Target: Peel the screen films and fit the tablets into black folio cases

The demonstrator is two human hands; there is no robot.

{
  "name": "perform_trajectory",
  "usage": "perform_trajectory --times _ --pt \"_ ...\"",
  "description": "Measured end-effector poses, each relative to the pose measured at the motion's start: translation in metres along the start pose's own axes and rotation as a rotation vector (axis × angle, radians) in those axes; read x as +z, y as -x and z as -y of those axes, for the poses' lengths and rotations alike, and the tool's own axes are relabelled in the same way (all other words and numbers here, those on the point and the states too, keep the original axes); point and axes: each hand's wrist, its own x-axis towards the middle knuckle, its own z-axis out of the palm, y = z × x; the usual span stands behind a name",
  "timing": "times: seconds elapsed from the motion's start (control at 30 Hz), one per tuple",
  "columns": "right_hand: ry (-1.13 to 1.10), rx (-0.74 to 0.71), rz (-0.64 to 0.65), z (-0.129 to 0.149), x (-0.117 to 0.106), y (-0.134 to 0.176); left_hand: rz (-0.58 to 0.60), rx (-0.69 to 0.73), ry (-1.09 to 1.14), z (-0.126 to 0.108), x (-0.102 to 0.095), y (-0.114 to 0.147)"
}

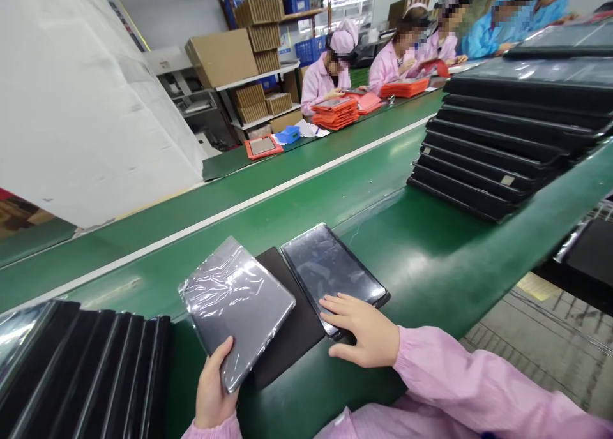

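My left hand grips the near corner of a film-wrapped tablet, thumb on top, and holds it tilted over part of a black folio case. The case lies spread on the green bench, its right half bearing a dark, glossy panel that looks like a tablet screen. Flat on the lower edge of that panel rests my right hand, fingers stretched out and apart, holding nothing. The fingers of my left hand beneath the wrapped tablet are hidden.
A tall stack of black cases stands at the right, and a leaning row of black cases at the lower left. Across the green bench, co-workers in pink and blue sit by orange sleeves. A white sheet hangs at left.
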Motion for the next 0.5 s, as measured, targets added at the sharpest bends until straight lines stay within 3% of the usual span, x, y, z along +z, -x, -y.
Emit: perform_trajectory --times 0.1,0.2,0.37,0.5 --pt "-0.185 0.227 -0.09 0.013 -0.02 -0.026 0.022 0.014 -0.004 0.003 0.009 0.009" --pt "-0.289 0.332 -0.241 0.022 -0.029 -0.057 0.116 0.069 -0.045 0.011 0.018 0.022" --pt "-0.404 0.402 -0.456 0.032 -0.029 -0.091 0.22 0.228 -0.033 0.025 0.026 0.035" --pt "-0.278 0.308 -0.558 0.046 -0.03 -0.095 0.199 0.273 -0.013 0.033 0.022 0.031"
